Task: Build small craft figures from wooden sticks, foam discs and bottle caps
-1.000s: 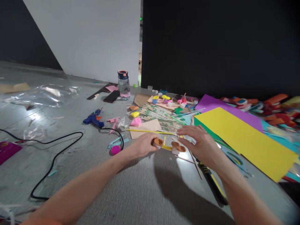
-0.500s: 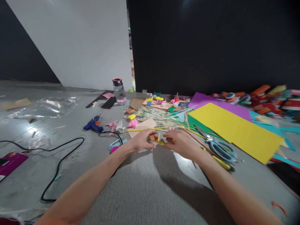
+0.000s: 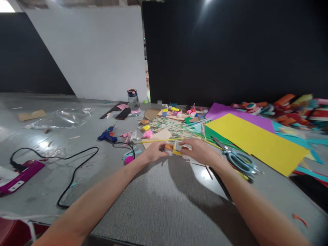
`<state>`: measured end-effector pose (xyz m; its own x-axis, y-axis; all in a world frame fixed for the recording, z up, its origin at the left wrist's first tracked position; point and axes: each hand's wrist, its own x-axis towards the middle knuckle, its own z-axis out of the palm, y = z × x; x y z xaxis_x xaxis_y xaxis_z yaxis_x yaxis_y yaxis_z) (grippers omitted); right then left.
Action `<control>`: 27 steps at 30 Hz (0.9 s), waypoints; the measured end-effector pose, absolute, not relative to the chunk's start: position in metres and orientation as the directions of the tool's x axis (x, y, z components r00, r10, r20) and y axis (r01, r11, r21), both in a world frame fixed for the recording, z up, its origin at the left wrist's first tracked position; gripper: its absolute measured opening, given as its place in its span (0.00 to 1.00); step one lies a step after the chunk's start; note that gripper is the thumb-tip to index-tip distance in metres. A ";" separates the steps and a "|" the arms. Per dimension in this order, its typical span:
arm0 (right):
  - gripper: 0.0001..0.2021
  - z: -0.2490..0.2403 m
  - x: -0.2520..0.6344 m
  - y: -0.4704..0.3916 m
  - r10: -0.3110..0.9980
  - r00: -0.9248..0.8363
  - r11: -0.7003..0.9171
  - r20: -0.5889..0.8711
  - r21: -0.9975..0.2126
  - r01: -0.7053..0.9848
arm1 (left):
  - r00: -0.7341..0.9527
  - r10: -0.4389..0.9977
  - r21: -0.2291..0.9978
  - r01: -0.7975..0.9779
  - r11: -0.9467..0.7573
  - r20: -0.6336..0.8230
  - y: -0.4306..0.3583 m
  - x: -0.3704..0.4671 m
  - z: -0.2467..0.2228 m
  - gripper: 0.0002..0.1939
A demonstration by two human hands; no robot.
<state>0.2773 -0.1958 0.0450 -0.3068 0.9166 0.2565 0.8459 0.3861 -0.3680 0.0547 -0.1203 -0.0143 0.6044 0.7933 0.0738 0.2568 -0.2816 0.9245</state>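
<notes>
Near the middle of the grey table, my left hand has its thumb and fingers closed round a small clear piece with orange in it. A small yellow piece lies between my two hands, with a thin upright yellow part. My right hand curls over the right side of this small object; its fingertips are near a whitish part, and whether they grip it cannot be made out. A beige sheet and thin patterned sticks lie just behind my hands.
Blue scissors and a yellow sheet lie at right. At left are a blue glue gun, its black cable and a magenta power strip. A water bottle stands behind. Coloured clay pieces lie at the back.
The view has shifted, bringing more of the power strip and the table's front edge into sight. The orange disc seen under my right fingers before no longer shows. My hands stay close together.
</notes>
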 end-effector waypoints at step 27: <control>0.06 0.058 0.261 -0.214 0.613 -0.396 0.756 0.684 -0.362 0.546 | 0.619 0.780 0.659 -0.546 0.517 -0.099 -0.194 0.070 0.027 0.11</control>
<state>0.2608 -0.2144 0.0581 -0.3955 0.6133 0.6836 0.5458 0.7556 -0.3622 0.0702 -0.1938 0.0273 0.6185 0.7795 -0.0988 -0.5464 0.5170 0.6589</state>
